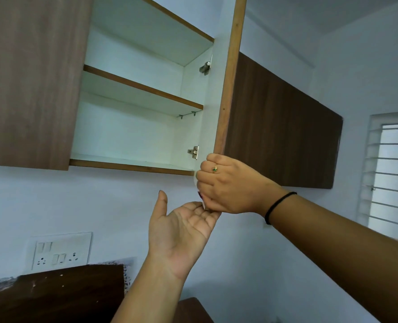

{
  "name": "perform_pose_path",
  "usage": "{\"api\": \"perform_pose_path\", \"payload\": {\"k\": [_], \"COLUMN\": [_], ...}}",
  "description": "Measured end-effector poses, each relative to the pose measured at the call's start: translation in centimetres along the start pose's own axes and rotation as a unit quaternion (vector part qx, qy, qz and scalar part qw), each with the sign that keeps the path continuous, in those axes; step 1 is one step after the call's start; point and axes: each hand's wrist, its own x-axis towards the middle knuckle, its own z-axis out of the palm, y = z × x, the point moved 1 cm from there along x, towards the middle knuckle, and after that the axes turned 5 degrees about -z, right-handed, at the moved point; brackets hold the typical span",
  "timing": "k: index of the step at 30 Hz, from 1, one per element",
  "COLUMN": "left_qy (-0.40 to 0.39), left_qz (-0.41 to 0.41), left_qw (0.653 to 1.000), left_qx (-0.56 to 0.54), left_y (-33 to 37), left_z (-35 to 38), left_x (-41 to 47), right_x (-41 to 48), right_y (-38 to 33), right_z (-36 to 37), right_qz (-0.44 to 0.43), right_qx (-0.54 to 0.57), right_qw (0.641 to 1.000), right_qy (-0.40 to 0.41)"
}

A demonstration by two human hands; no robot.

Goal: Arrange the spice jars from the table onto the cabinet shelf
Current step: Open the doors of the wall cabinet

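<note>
Your right hand (pixel 228 183) is raised to the bottom corner of the open cabinet door (pixel 229 89) and grips it, fingers curled round the lower edge with the knuckles facing you. A small ring with a green stone (pixel 214 169) sits on one finger, and a black band (pixel 278 206) circles that wrist.

Your left hand (pixel 181 231) is just below it, palm turned up, thumb pointing upward and fingers loosely spread, holding nothing. Its fingertips run under your right hand; whether they touch the door's corner or only your other hand is hard to tell, since the right hand covers them.

The cabinet (pixel 132 131) hangs on the wall above you, its white inside in view. The cabinet shelf (pixel 142 88) crosses the middle of the opening, seen from below, resting on small metal pegs at its right end. Beneath it is the bottom board (pixel 130 166) with its brown front edge. Two metal hinges join the door to the right wall, one near the top (pixel 205 67) and one near the bottom (pixel 194 152), just beside your right hand.

To the left, the neighbouring door (pixel 30 78) is closed. A switch panel (pixel 60 251) sits on the wall lower left, above a dark wooden board (pixel 53 294). A louvred window (pixel 393 173) is at the far right.
</note>
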Motion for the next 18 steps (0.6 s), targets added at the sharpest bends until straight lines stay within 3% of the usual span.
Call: {"api": "perform_pose_path", "payload": {"k": [12,18], "left_qy": [-0.027,-0.043], "left_qz": [-0.075,-0.125], "left_qw": [0.997,0.991], "left_qx": [-0.015,-0.029], "left_y": [-2.2,-4.2], "left_z": [0.4,0.9], "left_x": [2.5,4.3], "right_x": [-5.0,-8.3], "right_y": [0.1,0.4], "right_z": [-1.0,-2.2], "right_qz": [0.048,0.058], "right_qx": [0.004,-0.013], "right_qw": [0.996,0.980], "right_qy": [-0.079,-0.191]}}
